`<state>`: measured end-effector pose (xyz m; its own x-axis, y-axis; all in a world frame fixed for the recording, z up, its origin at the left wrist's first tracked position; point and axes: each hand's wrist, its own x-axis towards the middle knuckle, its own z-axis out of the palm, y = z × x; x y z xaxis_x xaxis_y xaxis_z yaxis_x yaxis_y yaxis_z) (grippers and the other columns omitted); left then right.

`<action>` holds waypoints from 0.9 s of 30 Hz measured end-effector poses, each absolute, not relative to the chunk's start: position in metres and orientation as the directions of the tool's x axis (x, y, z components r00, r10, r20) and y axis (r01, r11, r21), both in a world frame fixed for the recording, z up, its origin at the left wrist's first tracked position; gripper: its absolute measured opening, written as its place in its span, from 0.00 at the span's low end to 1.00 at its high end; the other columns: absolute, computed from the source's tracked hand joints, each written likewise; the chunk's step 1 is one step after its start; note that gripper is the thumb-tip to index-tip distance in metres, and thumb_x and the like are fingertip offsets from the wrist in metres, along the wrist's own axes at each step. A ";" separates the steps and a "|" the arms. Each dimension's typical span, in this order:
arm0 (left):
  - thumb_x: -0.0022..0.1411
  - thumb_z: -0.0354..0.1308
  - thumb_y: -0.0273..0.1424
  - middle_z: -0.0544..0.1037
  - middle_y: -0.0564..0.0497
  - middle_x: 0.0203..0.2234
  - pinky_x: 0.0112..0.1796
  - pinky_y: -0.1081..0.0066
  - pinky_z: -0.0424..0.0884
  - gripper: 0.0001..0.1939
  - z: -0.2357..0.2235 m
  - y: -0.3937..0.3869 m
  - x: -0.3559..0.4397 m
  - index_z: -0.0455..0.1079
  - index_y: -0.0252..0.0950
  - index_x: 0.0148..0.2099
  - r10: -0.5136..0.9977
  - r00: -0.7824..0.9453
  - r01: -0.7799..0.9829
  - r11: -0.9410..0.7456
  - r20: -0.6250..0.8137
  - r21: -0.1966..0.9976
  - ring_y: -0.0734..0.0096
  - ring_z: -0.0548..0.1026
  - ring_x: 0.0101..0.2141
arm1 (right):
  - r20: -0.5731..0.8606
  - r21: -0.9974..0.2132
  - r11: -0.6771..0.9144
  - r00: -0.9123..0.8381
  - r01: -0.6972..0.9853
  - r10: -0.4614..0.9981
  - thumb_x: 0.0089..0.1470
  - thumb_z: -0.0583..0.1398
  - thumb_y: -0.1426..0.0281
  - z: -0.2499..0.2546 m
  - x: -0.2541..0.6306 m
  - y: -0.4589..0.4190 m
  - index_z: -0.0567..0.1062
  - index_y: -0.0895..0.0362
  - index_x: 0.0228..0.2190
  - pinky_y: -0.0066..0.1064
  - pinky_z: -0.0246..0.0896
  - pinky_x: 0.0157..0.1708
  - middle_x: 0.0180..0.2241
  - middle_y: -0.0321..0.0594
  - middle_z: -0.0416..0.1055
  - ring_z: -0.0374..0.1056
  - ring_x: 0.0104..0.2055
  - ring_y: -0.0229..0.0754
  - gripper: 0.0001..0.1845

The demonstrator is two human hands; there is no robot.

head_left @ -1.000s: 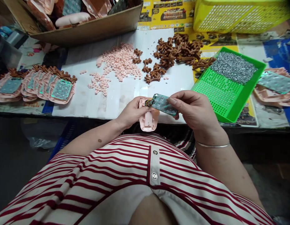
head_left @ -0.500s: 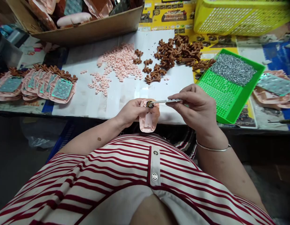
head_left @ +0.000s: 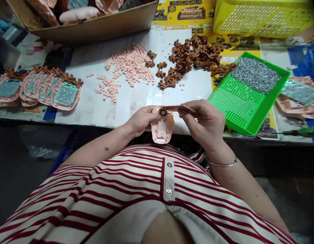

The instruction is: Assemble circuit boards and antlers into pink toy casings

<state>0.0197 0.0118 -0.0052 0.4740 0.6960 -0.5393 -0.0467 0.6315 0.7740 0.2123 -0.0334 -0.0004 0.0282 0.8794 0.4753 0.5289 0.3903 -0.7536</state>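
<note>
My left hand (head_left: 139,121) is closed on a pale pink plastic shell (head_left: 162,130), whose hollow inside faces up near the table's front edge. At the shell's upper end lies a small round black part (head_left: 163,112), like a little speaker, close to my left thumb. My right hand (head_left: 207,122) pinches a thin flat board (head_left: 175,108), seen almost edge-on, probably a circuit board. The board's left end reaches over the top of the shell beside the round part. Whether it touches the shell I cannot tell.
Small pink pieces (head_left: 132,64) and brown branch-shaped pieces (head_left: 192,54) lie in heaps. A green tray (head_left: 244,125) holds metal screws. Shells with boards (head_left: 65,95) sit at left. A cardboard box (head_left: 96,28), a yellow basket (head_left: 263,20) and a green-handled tool (head_left: 304,132) surround them.
My right hand has moved a little left and lower, turning the board so a brownish side shows. The shell stays in my left hand, and the round part is more fully visible.
</note>
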 end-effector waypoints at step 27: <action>0.46 0.62 0.26 0.77 0.52 0.25 0.30 0.72 0.72 0.09 -0.002 0.012 0.021 0.76 0.32 0.34 0.682 0.457 -0.062 0.665 -0.571 0.744 0.73 0.73 0.25 | 0.740 -0.156 0.655 -0.352 0.739 0.573 0.58 0.61 0.75 -0.033 0.208 -0.056 0.74 0.54 0.43 0.33 0.76 0.34 0.38 0.46 0.80 0.77 0.38 0.43 0.11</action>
